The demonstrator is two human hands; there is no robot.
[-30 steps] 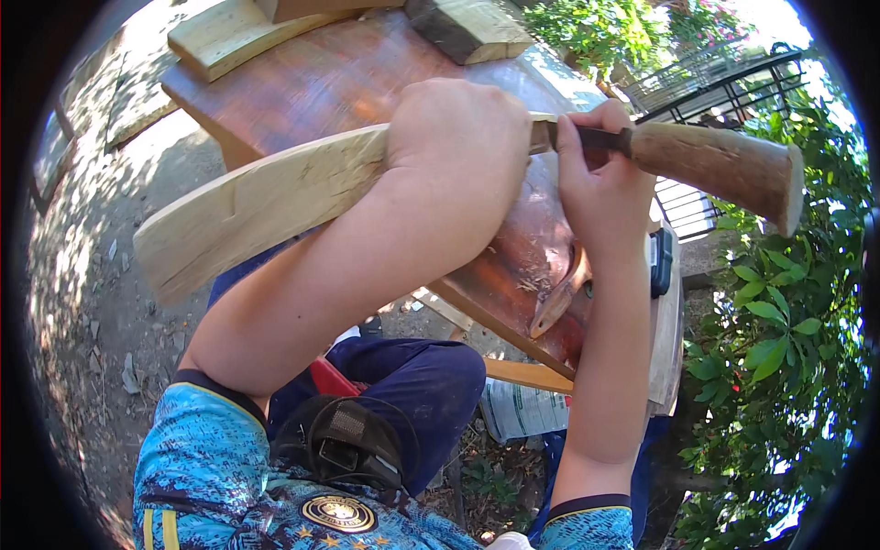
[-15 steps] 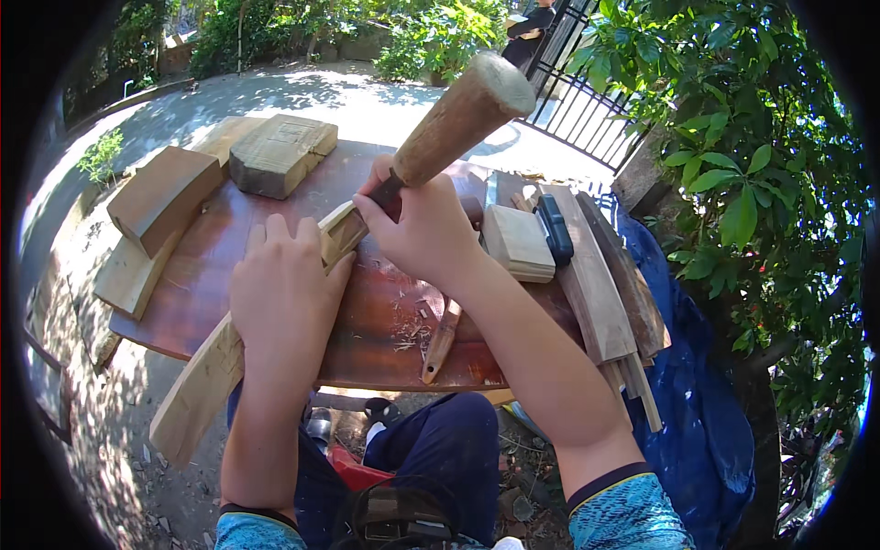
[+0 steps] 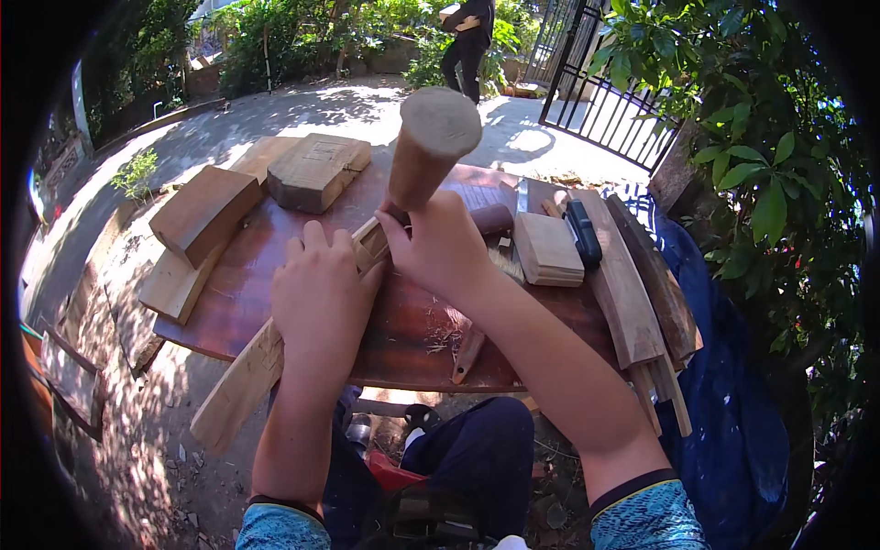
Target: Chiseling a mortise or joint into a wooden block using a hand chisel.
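My right hand [image 3: 443, 240] grips a chisel [image 3: 423, 156] low down, near where its thick, round wooden handle ends. The handle stands steeply, its flat butt facing up; my fingers hide the blade. Beneath it lies a long pale wooden piece [image 3: 240, 383] with a recess cut near its far end, where the chisel meets it. My left hand [image 3: 321, 289] presses down over this piece, fingers curled across it, holding it on the table [image 3: 412, 335]. The near end of the piece sticks out past the table's edge. Under my right forearm, a wooden handle [image 3: 468, 354] lies among shavings.
Wooden blocks [image 3: 206, 211] are stacked at the left, with another thick block [image 3: 319, 170] behind. At the right lie a squared block [image 3: 547, 246], a black object [image 3: 582, 231] and long boards [image 3: 623, 302]. A blue tarp [image 3: 733, 431] hangs beside. A person [image 3: 469, 41] stands far off near a gate [image 3: 605, 96].
The chisel handle has swung more upright and leans less to the right. My left hand stays on the wooden piece. The whole view has shifted, showing more of the distant person.
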